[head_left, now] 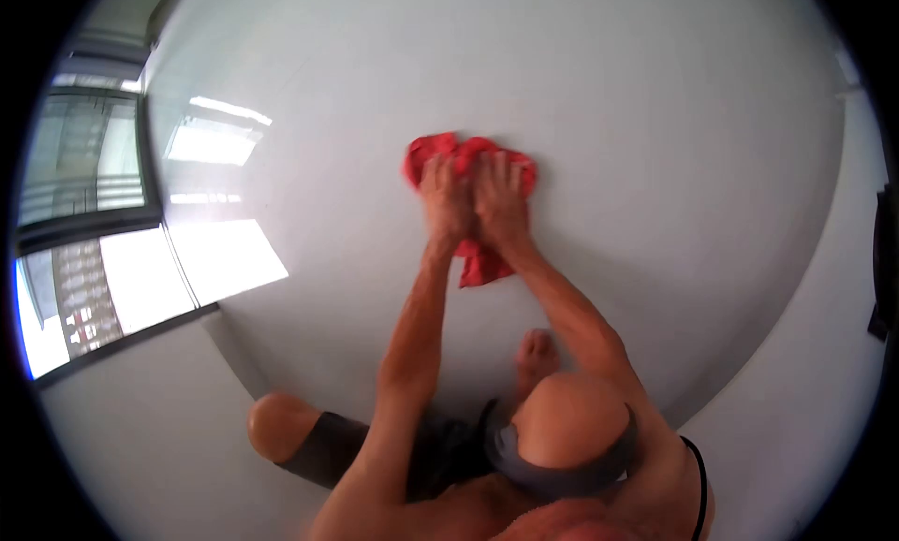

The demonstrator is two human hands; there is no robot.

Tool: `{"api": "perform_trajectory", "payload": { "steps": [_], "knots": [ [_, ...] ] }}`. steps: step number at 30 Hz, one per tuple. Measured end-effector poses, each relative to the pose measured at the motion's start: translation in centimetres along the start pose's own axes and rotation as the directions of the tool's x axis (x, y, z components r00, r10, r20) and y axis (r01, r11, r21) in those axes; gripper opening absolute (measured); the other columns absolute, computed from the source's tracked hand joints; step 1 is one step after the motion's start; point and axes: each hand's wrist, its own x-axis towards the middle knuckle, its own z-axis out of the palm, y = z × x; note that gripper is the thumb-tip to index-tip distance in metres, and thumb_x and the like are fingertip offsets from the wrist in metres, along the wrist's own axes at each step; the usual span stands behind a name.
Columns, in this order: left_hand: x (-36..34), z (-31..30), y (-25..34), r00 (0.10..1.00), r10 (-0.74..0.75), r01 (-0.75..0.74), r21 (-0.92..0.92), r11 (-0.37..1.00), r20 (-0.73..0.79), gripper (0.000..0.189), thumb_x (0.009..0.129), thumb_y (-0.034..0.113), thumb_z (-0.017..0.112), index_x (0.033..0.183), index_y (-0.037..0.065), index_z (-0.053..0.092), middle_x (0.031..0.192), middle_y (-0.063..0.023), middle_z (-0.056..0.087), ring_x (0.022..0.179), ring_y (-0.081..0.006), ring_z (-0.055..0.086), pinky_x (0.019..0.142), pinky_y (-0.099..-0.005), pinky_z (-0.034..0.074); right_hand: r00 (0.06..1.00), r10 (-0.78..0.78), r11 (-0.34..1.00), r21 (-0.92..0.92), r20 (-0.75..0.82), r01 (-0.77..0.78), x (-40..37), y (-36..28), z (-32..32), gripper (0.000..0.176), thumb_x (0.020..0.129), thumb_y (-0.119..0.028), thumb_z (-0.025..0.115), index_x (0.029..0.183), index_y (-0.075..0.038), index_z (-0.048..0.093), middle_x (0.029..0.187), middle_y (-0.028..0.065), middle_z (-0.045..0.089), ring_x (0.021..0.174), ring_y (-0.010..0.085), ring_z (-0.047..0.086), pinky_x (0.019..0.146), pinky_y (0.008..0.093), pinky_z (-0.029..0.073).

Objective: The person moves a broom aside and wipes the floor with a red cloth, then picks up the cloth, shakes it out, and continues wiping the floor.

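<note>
L hand [446, 199] and R hand [501, 204] both lie flat, palms down, on a crumpled bright-red fabric cloth [484, 268], side by side & v. close; can't tell if they touch. Fingers are straight, pointing away from the body, slightly apart. Hands are open, pressed on the cloth w/o visibly gripping it; palms & cloth beneath are hidden, so can't tell if any folds are pinched. Slight blur on fingertips + cloth's L edge.

Cloth is on the smooth, glossy pale-grey floor [637, 101], about mid-view; its far part fans out past the fingers, near end sticks out below btwn the wrists.

Bare foot [537, 352] is nearer the body, partly hidden behind the R-side bent knee [571, 419]. Other bent knee [279, 424] is at L, above dark-grey fabric shorts [332, 447], partly covered by the forearm. Dark-framed glass window [84, 157] at far L is cut off; glare hides most detail thru the lower pane. Black obj. [880, 260] at R edge is cut off too, ID unclear.
</note>
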Motion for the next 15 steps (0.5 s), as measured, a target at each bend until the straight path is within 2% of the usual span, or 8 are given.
{"api": "perform_trajectory", "payload": {
  "steps": [1,2,3,5,8,10,13,15],
  "knots": [
    [-1.3,-1.6,-2.1,0.999,-0.031,0.033,0.073,0.997,-0.029,0.05,0.095,0.011,0.067,0.142,-0.001,0.055,0.154,-0.0283,0.048,0.144,-0.0484,0.044,0.119,-0.0565,0.036,0.995,-0.077,0.997,-0.015,0.061,0.078,0.6,-2.2,0.0,0.052,0.092,-0.014,0.058,0.137,0.011,0.061,0.151,0.0312,0.052,0.145,0.0538,0.041,0.118,0.0704,0.03],
    [-2.7,-3.5,-3.9,0.995,-0.099,0.101,0.048,0.994,-0.03,0.05,0.097,0.01,0.065,0.144,-0.002,0.053,0.155,-0.0284,0.047,0.144,-0.0487,0.043,0.12,-0.0565,0.035,0.981,-0.15,0.985,-0.066,0.123,0.158,0.8,-4.3,0.4,0.052,0.094,-0.018,0.057,0.138,0.009,0.061,0.154,0.0291,0.05,0.146,0.0529,0.041,0.119,0.0701,0.029],
    [-4.6,-5.0,-5.3,0.983,-0.165,0.17,0.063,0.983,-0.08,0.047,0.101,0.012,0.06,0.145,-0.003,0.051,0.154,-0.0292,0.048,0.145,-0.0485,0.042,0.12,-0.0555,0.034,0.962,-0.223,0.974,0.008,0.158,0.224,0.2,-6.2,1.5,0.052,0.096,-0.023,0.057,0.141,0.002,0.062,0.158,0.0269,0.049,0.148,0.0519,0.039,0.121,0.0708,0.027],
    [-8.2,-8.4,-5.6,0.95,-0.294,0.301,0.063,0.952,-0.103,0.048,0.105,0.021,0.057,0.146,-0.003,0.05,0.156,-0.03,0.046,0.146,-0.048,0.041,0.121,-0.0544,0.034,0.929,-0.313,0.946,-0.022,0.196,0.324,-0.9,-9.5,1.3,0.05,0.099,-0.03,0.055,0.143,-0.007,0.064,0.159,0.0235,0.049,0.15,0.0506,0.037,0.123,0.0717,0.022],
    [-10.8,-8.4,-6.1,0.917,-0.313,0.34,0.073,0.938,-0.246,0.054,0.108,0.031,0.052,0.15,-0.003,0.045,0.158,-0.03,0.042,0.148,-0.0472,0.038,0.121,-0.0547,0.032,0.9,-0.389,0.908,-0.08,0.197,0.41,-2.2,-10.5,1.5,0.05,0.101,-0.032,0.053,0.144,-0.008,0.064,0.16,0.0177,0.05,0.151,0.0464,0.039,0.124,0.0693,0.023],
    [-11.1,-6.2,-5.2,0.87,-0.345,0.398,0.087,0.913,-0.354,0.057,0.109,0.034,0.05,0.152,-0.004,0.044,0.16,-0.03,0.04,0.149,-0.0471,0.037,0.122,-0.0558,0.031,0.897,-0.402,0.903,-0.085,0.182,0.422,-2.3,-9.2,1.6,0.048,0.101,-0.031,0.054,0.141,-0.008,0.066,0.159,0.0165,0.052,0.151,0.0436,0.04,0.125,0.0673,0.024],
    [-7.8,-3.2,-2.9,0.888,-0.375,0.384,-0.018,0.923,-0.265,0.057,0.11,0.035,0.049,0.151,-0.004,0.044,0.159,-0.0301,0.04,0.15,-0.0478,0.034,0.122,-0.0577,0.029,0.929,-0.339,0.936,-0.041,0.151,0.349,-0.5,-4.9,0.2,0.044,0.097,-0.027,0.058,0.134,-0.006,0.07,0.156,0.0164,0.054,0.149,0.0408,0.042,0.124,0.0635,0.028],
    [-4.8,-0.9,0.6,0.939,-0.306,0.293,-0.102,0.951,-0.155,0.055,0.109,0.032,0.053,0.15,-0.004,0.045,0.16,-0.0302,0.039,0.151,-0.0485,0.032,0.122,-0.0589,0.028,0.958,-0.254,0.957,-0.112,0.134,0.269,-0.6,-1.0,-1.0,0.043,0.096,-0.025,0.059,0.132,-0.005,0.07,0.155,0.0182,0.055,0.148,0.0413,0.043,0.123,0.0633,0.029]
  ]
}}
